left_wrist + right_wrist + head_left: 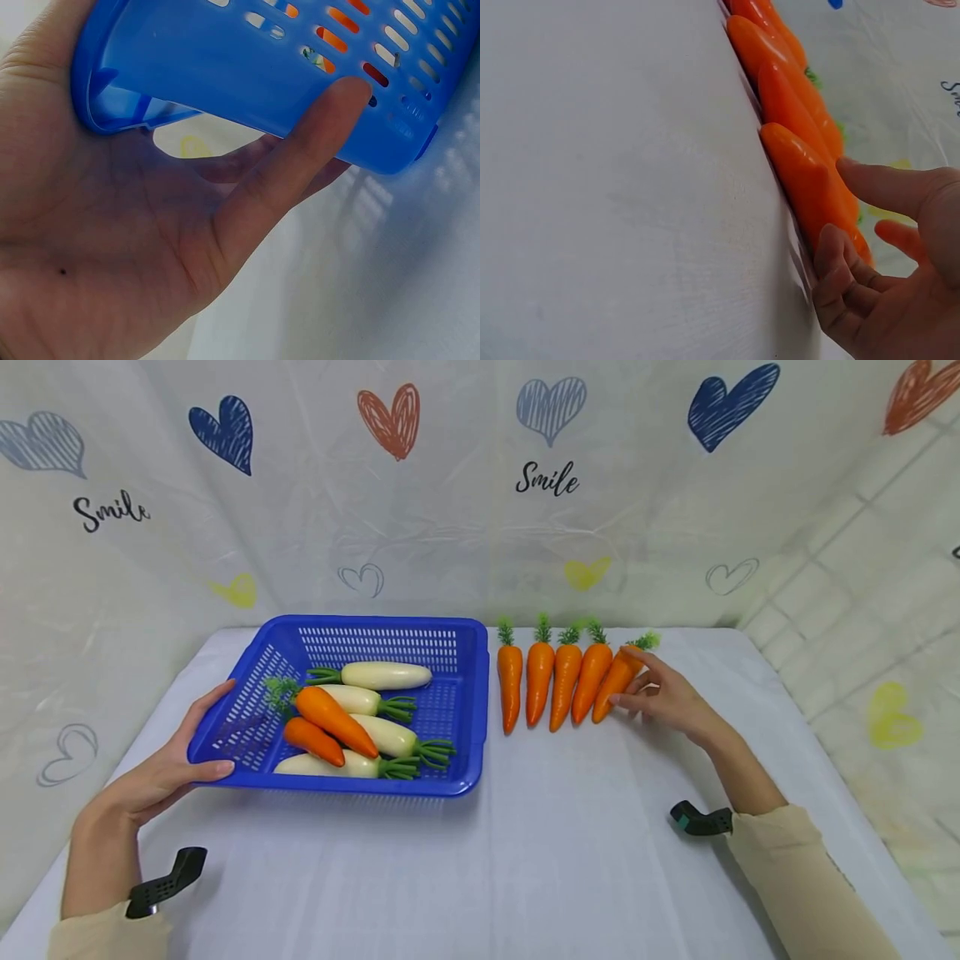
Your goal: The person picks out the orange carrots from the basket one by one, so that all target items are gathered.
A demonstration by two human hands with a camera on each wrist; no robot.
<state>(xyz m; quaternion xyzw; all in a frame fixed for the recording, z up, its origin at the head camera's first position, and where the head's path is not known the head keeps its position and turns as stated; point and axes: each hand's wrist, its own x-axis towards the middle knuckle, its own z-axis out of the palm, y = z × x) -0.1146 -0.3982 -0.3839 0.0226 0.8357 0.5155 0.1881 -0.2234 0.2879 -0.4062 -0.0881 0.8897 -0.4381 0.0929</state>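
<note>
A blue slotted basket (480,727) stands on the left, holding several white radishes (386,675) and two carrots (337,720). My left hand (161,777) grips its left side, thumb by the front rim and fingers at the outer wall. In the left wrist view the basket wall (217,67) lies close against the palm and a finger. To the right of the basket, several carrots (566,685) lie side by side, green tops toward the back. At the slanted rightmost carrot (618,681), my right hand (667,697) touches its right side with loosely bent fingers, thumb near the tapered end.
White cloth covers the table (570,852). A pale curtain (465,502) with printed hearts hangs behind the table and along both sides. Each wrist carries a black camera mount, such as the one on the right arm (701,820).
</note>
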